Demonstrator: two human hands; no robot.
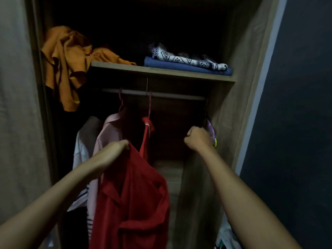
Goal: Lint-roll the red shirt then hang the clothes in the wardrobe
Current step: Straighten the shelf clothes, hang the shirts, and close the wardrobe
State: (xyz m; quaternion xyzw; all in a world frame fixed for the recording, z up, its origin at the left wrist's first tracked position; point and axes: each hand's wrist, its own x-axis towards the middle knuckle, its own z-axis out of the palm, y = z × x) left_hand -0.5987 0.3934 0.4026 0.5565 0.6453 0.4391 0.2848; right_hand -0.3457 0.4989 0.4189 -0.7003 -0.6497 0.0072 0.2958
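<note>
Both arms are up inside the open wardrobe (222,108). The left hand (115,150) pinches the red shirt (133,194) at its upper edge, fingers curled round the fabric, and the shirt hangs down from that grip in the near middle of the view. Its far shoulder runs up to a red hanger (149,106) hooked over the rail (154,95), so the shirt is on the rail, just right of a pale pink garment (107,130). That pink one hangs from a second red hanger (120,99), and a white garment (84,139) sits left of it, with a striped piece (84,196) showing lower down behind the left forearm.

Over on the right, the right hand (198,139) is clenched in a fist close to the wardrobe's right wall, right up against a purple hanger (211,133) with a touch of yellow-green at its lower end. Whether the fingers actually wrap that hanger I cannot tell; the knuckles hide it.

Up top, the shelf (161,71) carries a crumpled orange garment (66,58) spilling over its left end, and on the right a folded blue cloth (186,67) with a black-and-white patterned cloth (186,59) lying on it. A dark blue wall (301,87) stands far right.
</note>
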